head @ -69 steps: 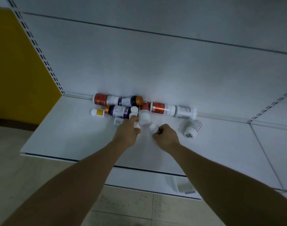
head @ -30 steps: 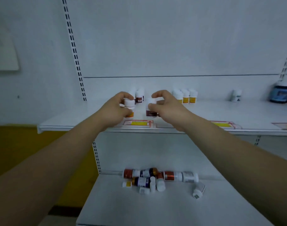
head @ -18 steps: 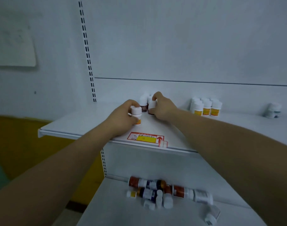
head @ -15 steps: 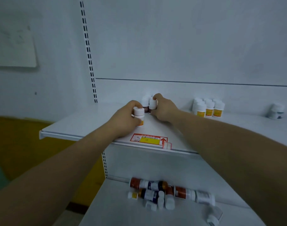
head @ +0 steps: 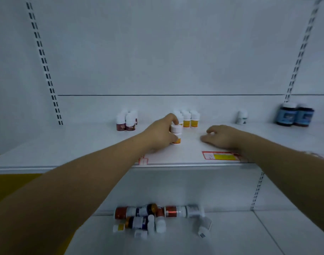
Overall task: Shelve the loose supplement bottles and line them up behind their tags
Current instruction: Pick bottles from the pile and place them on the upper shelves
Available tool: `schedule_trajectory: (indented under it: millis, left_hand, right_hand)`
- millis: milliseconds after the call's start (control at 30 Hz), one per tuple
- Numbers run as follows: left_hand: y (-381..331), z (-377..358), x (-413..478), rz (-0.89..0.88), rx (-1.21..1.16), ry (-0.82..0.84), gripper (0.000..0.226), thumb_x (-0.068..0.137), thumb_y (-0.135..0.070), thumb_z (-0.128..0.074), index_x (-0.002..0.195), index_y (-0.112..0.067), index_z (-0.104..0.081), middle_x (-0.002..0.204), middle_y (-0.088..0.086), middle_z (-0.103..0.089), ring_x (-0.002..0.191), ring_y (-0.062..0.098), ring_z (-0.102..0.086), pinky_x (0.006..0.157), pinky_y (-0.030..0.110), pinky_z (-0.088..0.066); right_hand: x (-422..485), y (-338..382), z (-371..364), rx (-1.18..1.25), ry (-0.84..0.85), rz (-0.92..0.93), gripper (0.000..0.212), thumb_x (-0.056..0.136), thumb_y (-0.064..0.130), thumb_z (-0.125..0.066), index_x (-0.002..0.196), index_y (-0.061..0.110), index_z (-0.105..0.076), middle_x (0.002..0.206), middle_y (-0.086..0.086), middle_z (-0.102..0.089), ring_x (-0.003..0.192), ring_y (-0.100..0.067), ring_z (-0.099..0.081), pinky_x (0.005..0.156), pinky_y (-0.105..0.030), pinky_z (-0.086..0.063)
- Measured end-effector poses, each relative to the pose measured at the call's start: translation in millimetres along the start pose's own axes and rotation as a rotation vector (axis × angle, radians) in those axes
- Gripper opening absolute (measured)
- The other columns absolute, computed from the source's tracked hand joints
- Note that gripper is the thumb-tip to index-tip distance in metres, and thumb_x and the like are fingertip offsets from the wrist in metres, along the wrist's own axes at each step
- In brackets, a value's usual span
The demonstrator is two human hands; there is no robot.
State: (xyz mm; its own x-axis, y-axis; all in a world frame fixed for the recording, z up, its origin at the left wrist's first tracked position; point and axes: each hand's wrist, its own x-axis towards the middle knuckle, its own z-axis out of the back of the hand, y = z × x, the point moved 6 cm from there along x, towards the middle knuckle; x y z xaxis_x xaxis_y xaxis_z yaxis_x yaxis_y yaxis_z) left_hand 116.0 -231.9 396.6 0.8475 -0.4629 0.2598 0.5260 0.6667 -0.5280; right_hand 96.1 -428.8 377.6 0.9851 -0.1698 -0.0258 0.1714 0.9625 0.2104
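Left grip [head: 160,135] holds a white, orange-labelled bottle [head: 176,130] upright on the upper shelf [head: 74,148]; right grip [head: 222,138] rests to its right, loosely curled, empty.

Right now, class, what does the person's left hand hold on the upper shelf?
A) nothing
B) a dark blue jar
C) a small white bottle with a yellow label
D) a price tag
C: the left hand grips a small white bottle with a yellow label, upright on the upper shelf.
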Motion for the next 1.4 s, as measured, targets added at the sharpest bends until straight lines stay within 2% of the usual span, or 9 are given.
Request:
schedule_trajectory:
  millis: [133, 233, 533, 667, 767, 967, 1200, 1333, 1400]
  left_hand:
    - [-19, -19, 37, -0.095, 0.177, -0.058, 0.042, 0.083, -0.020, -0.068, 0.120, -0.022, -0.051, 0.124, 0.007, -0.046, 0.109, 0.023, -0.046, 0.084, 0.023, -0.033]
    - [-20, -26, 63, -0.096, 0.291, -0.132, 0.043, 0.082, -0.022, -0.069, 0.122, -0.021, -0.053, 0.130, 0.006, -0.040, 0.121, 0.024, -0.038, 0.098, 0.029, -0.035]
    - [-16, -37, 94, -0.027, 0.416, -0.209, 0.046, 0.086, -0.019, -0.061, 0.130, -0.019, -0.047, 0.130, 0.009, -0.041, 0.122, 0.027, -0.037, 0.096, 0.036, -0.036]
    - [-18, -30, 85, 0.023, 0.348, -0.206, 0.056, 0.085, -0.026, -0.065, 0.136, -0.019, -0.042, 0.139, 0.011, -0.036, 0.128, 0.029, -0.035, 0.103, 0.036, -0.032]
    - [-27, -22, 60, 0.054, 0.268, -0.135, 0.059, 0.085, -0.034, -0.067, 0.137, -0.021, -0.042, 0.143, 0.008, -0.034, 0.127, 0.026, -0.040, 0.099, 0.030, -0.033]
    - [-32, 4, -26, 0.073, 0.249, 0.009, 0.049, 0.088, -0.042, -0.061, 0.133, -0.029, -0.046, 0.144, -0.002, -0.040, 0.125, 0.018, -0.044, 0.092, 0.024, -0.031]
    - [7, 41, -165, 0.093, 0.122, -0.031, 0.040, 0.088, -0.040, -0.061, 0.126, -0.032, -0.051, 0.133, -0.011, -0.043, 0.109, 0.004, -0.040, 0.088, 0.020, -0.030]
    - [60, 33, -225, 0.192, 0.040, 0.016, 0.037, 0.088, -0.040, -0.061, 0.123, -0.035, -0.052, 0.132, -0.014, -0.044, 0.120, 0.004, -0.040, 0.099, 0.026, -0.036]
    - [90, 18, -243, 0.242, 0.021, 0.063, 0.037, 0.088, -0.040, -0.060, 0.124, -0.035, -0.051, 0.133, -0.012, -0.045, 0.121, 0.005, -0.041, 0.096, 0.026, -0.037]
  right_hand:
    - [13, -17, -8, -0.061, 0.006, 0.015, 0.074, 0.086, 0.074, -0.031, 0.144, 0.029, -0.035, 0.148, -0.010, -0.035, 0.133, -0.031, -0.037, 0.110, -0.045, -0.030]
    - [18, -18, -10, -0.071, -0.023, 0.026, 0.074, 0.085, 0.074, -0.029, 0.144, 0.029, -0.033, 0.148, -0.009, -0.035, 0.133, -0.032, -0.035, 0.109, -0.047, -0.029]
    - [25, -21, -11, -0.053, -0.065, 0.044, 0.075, 0.085, 0.074, -0.033, 0.144, 0.028, -0.036, 0.146, -0.009, -0.036, 0.133, -0.032, -0.035, 0.109, -0.047, -0.029]
    - [25, -23, -5, 0.080, -0.065, 0.063, 0.066, 0.086, 0.068, -0.041, 0.135, 0.024, -0.048, 0.141, -0.008, -0.045, 0.126, -0.030, -0.044, 0.107, -0.043, -0.034]
    - [21, -20, 3, 0.171, -0.057, 0.099, 0.059, 0.092, 0.058, -0.043, 0.129, 0.013, -0.056, 0.137, -0.009, -0.052, 0.121, -0.027, -0.048, 0.099, -0.033, -0.036]
    - [-10, 11, 24, 0.054, -0.167, 0.173, 0.057, 0.093, 0.056, -0.043, 0.124, 0.010, -0.058, 0.131, -0.011, -0.055, 0.116, -0.028, -0.050, 0.091, -0.033, -0.037]
    - [-93, 98, -1, 0.159, -0.265, 0.369, 0.056, 0.088, 0.060, -0.049, 0.133, 0.027, -0.050, 0.144, 0.000, -0.043, 0.131, -0.020, -0.038, 0.099, -0.032, -0.033]
    - [-142, 138, -28, 0.149, -0.288, 0.507, 0.052, 0.089, 0.056, -0.051, 0.132, 0.026, -0.050, 0.138, 0.000, -0.048, 0.127, -0.019, -0.042, 0.100, -0.030, -0.032]
    - [-157, 152, -49, 0.141, -0.290, 0.565, 0.051, 0.090, 0.053, -0.052, 0.132, 0.024, -0.051, 0.136, 0.000, -0.050, 0.128, -0.018, -0.039, 0.104, -0.029, -0.029]
